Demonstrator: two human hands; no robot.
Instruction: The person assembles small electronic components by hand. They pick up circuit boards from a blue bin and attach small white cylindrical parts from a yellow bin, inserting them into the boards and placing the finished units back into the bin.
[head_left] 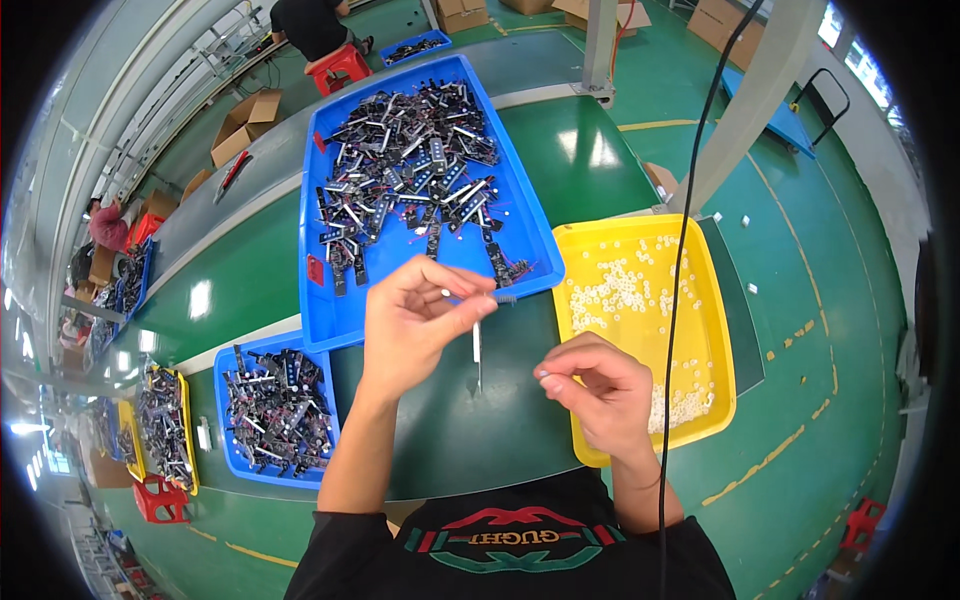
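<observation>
My left hand (420,310) is raised over the dark green table and pinches a thin dark strip-shaped part (500,297) between thumb and fingers, just below the front edge of the big blue tray (520,215). A slim pale pin (477,350) hangs or lies just under that hand. My right hand (595,385) is curled beside the yellow tray (715,330), fingertips pinched together on something too small to make out. The two hands are a short gap apart.
The big blue tray holds several black strip parts with wires. The yellow tray holds small white rings. A smaller blue tray (225,400) of black parts sits at my left. A black cable (672,300) hangs down on the right. Other people work farther back.
</observation>
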